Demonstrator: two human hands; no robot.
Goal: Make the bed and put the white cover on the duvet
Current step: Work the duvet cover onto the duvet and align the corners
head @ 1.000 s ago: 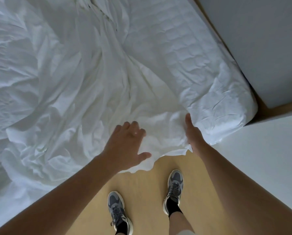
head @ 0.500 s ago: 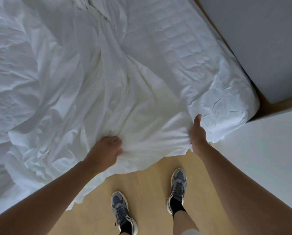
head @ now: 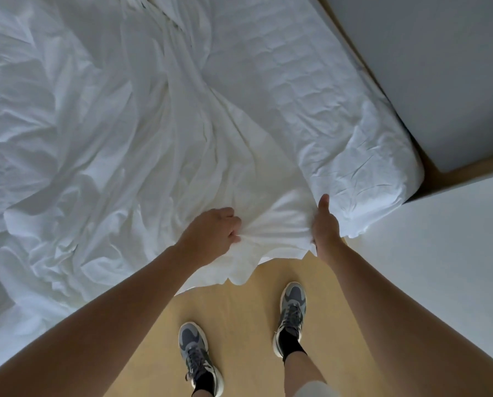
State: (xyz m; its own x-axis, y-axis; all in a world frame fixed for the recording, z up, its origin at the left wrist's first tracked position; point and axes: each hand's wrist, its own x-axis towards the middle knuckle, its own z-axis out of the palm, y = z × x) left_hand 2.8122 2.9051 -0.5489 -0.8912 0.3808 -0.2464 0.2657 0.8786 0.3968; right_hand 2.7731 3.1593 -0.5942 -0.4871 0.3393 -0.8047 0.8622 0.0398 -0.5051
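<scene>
A crumpled white cover lies spread over the bed, its folds fanning away from the hands toward the far side. Its near edge spills over the bedside just in front of the person and runs crosswise between the two hands, bunched into a taut ridge. The left hand is clenched around a gather of the cloth, knuckles up. The right hand, close beside it, grasps the same edge, thumb pointing away on top, fingers hidden beneath. Just beyond the right hand sits the mattress corner. Both hands are equally near the edge, so a pull would likely come straight back over the wooden floor.
</scene>
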